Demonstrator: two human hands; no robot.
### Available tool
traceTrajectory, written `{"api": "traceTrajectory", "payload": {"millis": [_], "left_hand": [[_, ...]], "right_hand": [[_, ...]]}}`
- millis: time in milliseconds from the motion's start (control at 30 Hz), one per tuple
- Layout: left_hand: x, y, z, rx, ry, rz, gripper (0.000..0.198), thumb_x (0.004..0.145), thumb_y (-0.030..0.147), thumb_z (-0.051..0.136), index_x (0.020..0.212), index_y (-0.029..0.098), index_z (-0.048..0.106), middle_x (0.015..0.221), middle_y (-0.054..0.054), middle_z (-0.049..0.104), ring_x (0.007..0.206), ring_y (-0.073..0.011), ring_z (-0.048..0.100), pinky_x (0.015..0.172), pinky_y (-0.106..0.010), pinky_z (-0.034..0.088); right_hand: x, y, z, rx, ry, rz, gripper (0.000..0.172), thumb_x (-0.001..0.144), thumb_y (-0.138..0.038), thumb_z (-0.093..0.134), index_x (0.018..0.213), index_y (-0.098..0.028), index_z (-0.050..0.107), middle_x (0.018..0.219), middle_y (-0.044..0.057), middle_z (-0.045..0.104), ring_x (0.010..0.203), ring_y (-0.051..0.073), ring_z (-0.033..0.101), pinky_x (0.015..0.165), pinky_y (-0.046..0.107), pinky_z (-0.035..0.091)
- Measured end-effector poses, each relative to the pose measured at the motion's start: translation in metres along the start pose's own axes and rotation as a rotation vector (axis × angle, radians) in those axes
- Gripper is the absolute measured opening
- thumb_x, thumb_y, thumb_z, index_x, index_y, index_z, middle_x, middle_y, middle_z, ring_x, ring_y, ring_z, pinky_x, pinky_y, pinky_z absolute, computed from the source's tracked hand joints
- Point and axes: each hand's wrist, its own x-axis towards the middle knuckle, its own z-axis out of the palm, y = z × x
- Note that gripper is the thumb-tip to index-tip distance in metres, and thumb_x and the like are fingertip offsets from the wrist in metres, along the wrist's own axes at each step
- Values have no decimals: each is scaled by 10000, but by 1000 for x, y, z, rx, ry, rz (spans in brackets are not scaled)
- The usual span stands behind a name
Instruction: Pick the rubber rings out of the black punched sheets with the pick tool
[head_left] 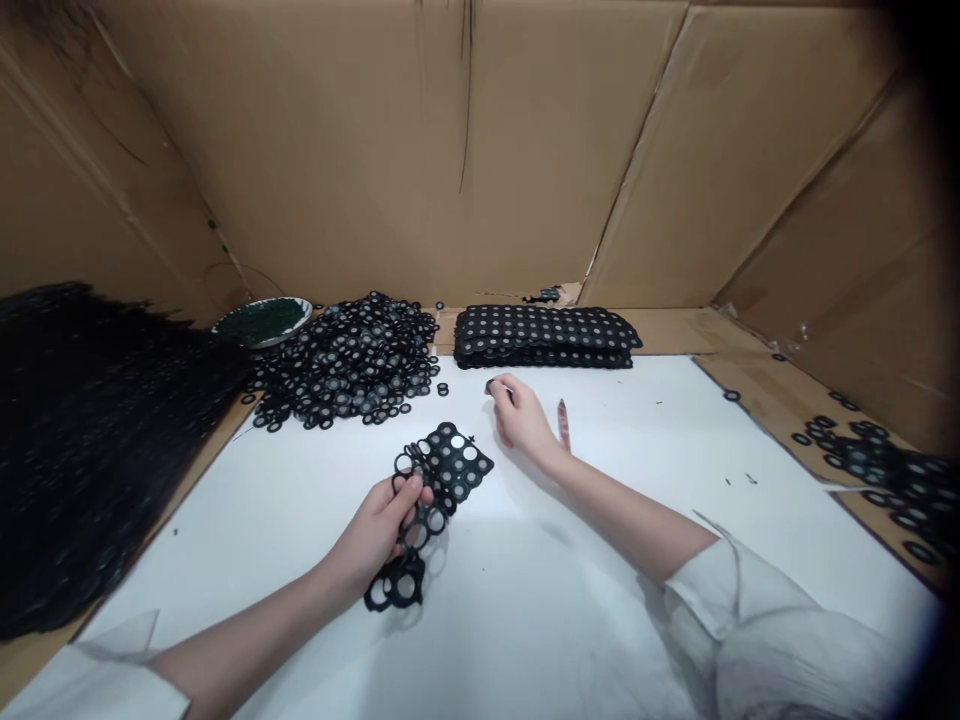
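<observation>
Down on the white table top (pixel 300 500), the person's left hand (pixel 375 535) comes in from the lower left, forearm laid flat along the surface, sleeve pushed back to the elbow. Its fingers are curled closed around a black perforated strip (pixel 435 490), thumb pressed on top near the middle; the strip's far end, with its pale round holes, sticks out up and to the right of the hand, while the emptied, ring-like end droops toward the person below the knuckles.

Across from it, the right hand (pixel 521 415) reaches forward from the lower right, wrist resting on the table, fingers bent together at the tips. They seem to pinch something small and dark, though what exactly I cannot tell. That hand sits just beyond and to the right of the strip, not touching it. A reddish pen-like tool (pixel 564 425) lies beside the right wrist.

Farther back, a heap of loose black rings (pixel 352 360) sits left of a neat stack of perforated sheets (pixel 544 335), with a small green-filled dish (pixel 262 320) at the heap's left edge.
</observation>
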Motion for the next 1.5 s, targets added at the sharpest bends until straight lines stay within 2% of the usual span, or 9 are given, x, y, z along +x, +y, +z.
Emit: {"api": "traceTrajectory", "payload": {"millis": [100, 200, 300, 467, 667, 900, 1133, 1333, 1500], "left_hand": [[0, 5, 2, -36, -18, -12, 300, 738, 454, 530, 755, 157, 487, 503, 64, 401, 404, -49, 371, 344, -148, 249], [0, 9, 3, -82, -47, 5, 213, 724, 358, 559, 770, 172, 467, 601, 21, 531, 467, -79, 464, 394, -175, 328], [0, 11, 1, -96, -31, 30, 150, 710, 263, 558, 798, 166, 484, 694, -3, 584, 543, -102, 531, 455, -193, 385], [2, 10, -1, -68, -55, 106, 114, 709, 221, 541, 796, 162, 495, 676, 0, 593, 595, -130, 575, 538, -225, 430], [4, 7, -2, -50, -78, 157, 76, 719, 219, 526, 756, 155, 510, 725, -17, 609, 606, -134, 572, 546, -236, 437], [4, 5, 1, -75, -50, 213, 130, 700, 151, 523, 828, 169, 536, 817, -4, 609, 731, -128, 581, 659, -226, 449], [5, 9, 0, -180, -23, 108, 122, 699, 218, 571, 785, 185, 491, 679, 42, 551, 552, -85, 548, 582, -212, 439], [3, 4, -2, -215, -14, 117, 83, 700, 150, 516, 760, 187, 473, 594, 55, 509, 527, -83, 514, 543, -205, 430], [0, 11, 0, -259, -56, 106, 194, 699, 243, 601, 834, 175, 481, 677, 7, 587, 622, -117, 565, 583, -214, 432]], "right_hand": [[2, 3, -5, 7, -79, -8, 246, 840, -409, 336, 827, -202, 469, 467, -76, 376, 310, 70, 319, 353, 204, 243], [-5, 3, 7, -5, -203, -40, 250, 844, -405, 331, 833, -205, 480, 464, -75, 368, 333, 76, 349, 369, 198, 258], [-10, -1, 21, -41, -230, -114, 233, 851, -368, 336, 790, -199, 484, 523, -54, 423, 452, 87, 422, 466, 202, 330], [-18, -11, 40, -99, -300, -206, 251, 877, -341, 311, 734, -195, 458, 639, -26, 503, 640, 108, 489, 620, 226, 373], [-36, -23, 47, -33, -480, -86, 293, 882, -460, 259, 877, -216, 420, 682, -28, 516, 471, 79, 462, 483, 210, 360], [-22, -13, 46, -121, -397, -251, 255, 887, -331, 300, 756, -197, 473, 646, -28, 497, 633, 101, 480, 607, 214, 352], [-8, -8, 42, -142, -306, -281, 273, 872, -317, 309, 680, -183, 449, 658, -23, 498, 635, 103, 454, 619, 217, 332], [11, -11, 14, -72, 49, -153, 290, 874, -344, 266, 725, -187, 459, 599, -25, 457, 571, 108, 439, 587, 224, 333], [-12, -20, 17, -80, -148, -241, 256, 880, -331, 296, 799, -196, 498, 650, -24, 494, 615, 108, 465, 621, 224, 354]]}}
